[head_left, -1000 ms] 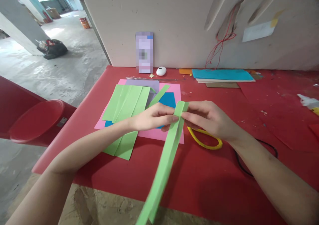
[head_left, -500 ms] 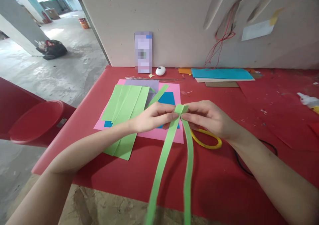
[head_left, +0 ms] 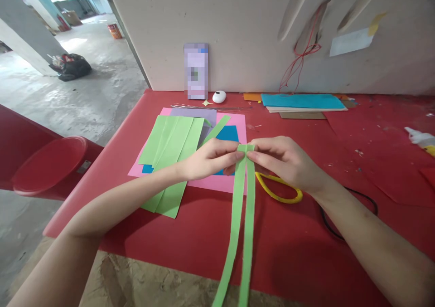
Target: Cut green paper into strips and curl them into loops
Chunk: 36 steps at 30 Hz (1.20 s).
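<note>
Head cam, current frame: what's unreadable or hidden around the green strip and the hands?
- Green strip: lower ends cut off by the bottom edge, head view.
- Its fold at the top: covered by the left hand and right hand fingertips.
- Yellow-handled scissors: blades hidden behind the right hand.
- Upright card at the wall: pixelated, unreadable.
- Blue paper: partly under the left hand.
</note>
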Motion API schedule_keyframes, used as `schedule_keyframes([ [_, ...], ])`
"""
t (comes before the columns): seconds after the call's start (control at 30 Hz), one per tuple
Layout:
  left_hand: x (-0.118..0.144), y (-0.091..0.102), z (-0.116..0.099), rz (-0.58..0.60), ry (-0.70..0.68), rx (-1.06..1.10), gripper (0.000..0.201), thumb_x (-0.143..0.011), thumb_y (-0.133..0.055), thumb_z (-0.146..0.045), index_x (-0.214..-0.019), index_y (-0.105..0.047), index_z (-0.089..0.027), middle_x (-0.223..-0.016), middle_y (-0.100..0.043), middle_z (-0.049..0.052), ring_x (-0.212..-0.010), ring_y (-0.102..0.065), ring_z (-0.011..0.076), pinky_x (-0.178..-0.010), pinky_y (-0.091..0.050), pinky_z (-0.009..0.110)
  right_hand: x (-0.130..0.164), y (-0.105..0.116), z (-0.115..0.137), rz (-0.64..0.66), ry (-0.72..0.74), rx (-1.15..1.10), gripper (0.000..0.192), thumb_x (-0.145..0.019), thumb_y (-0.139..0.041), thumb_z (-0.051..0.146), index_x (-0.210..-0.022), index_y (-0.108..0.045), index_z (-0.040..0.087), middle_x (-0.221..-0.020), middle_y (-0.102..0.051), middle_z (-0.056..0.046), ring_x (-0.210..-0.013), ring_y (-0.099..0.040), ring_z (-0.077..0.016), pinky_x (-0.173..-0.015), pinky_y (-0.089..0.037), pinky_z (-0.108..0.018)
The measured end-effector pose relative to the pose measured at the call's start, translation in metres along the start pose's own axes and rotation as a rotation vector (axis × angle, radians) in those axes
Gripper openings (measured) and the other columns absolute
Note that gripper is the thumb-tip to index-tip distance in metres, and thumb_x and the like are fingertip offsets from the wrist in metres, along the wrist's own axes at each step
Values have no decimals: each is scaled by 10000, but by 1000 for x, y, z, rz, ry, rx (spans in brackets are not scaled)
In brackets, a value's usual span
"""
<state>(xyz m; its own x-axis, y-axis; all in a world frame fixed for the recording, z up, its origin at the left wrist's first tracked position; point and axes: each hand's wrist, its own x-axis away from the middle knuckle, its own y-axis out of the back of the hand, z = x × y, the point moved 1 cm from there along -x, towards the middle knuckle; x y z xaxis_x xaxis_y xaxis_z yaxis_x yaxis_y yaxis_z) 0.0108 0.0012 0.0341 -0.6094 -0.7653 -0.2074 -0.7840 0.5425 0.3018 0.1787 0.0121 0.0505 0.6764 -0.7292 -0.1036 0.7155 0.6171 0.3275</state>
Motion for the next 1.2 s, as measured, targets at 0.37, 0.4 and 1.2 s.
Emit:
schedule_keyframes([
  [0.37,0,1,-2,50,-28,-27,322,-860,-403,-256,-553,-423,-163,-508,-461,-35,-493,-416,64,-511,-377,204,0,1,1,27,73,97,243,-844,-457,209,-603,-461,185,-541,-331,50,-497,-291,-72,-448,-232,-239],
  [0.4,0,1,-2,36,-26,-25,320,-866,-396,-255,-559,-412,-166,-512,-462,-35,-498,-419,63,-517,-379,202,0,1,1,22,76,96,243,-843,-465,211,-601,-458,187,-541,-330,50,-498,-293,-73,-449,-233,-240],
  [1.2,-2,12,5,-71,-37,-62,371,-878,-428,-306,-536,-413,-163,-477,-438,-33,-452,-379,58,-447,-332,195,-12,68,-47,-769,-284,79,100,-772,-610,274,-774,-570,183,-657,-530,-1,-435,-422,-78,-360,-298,-219],
])
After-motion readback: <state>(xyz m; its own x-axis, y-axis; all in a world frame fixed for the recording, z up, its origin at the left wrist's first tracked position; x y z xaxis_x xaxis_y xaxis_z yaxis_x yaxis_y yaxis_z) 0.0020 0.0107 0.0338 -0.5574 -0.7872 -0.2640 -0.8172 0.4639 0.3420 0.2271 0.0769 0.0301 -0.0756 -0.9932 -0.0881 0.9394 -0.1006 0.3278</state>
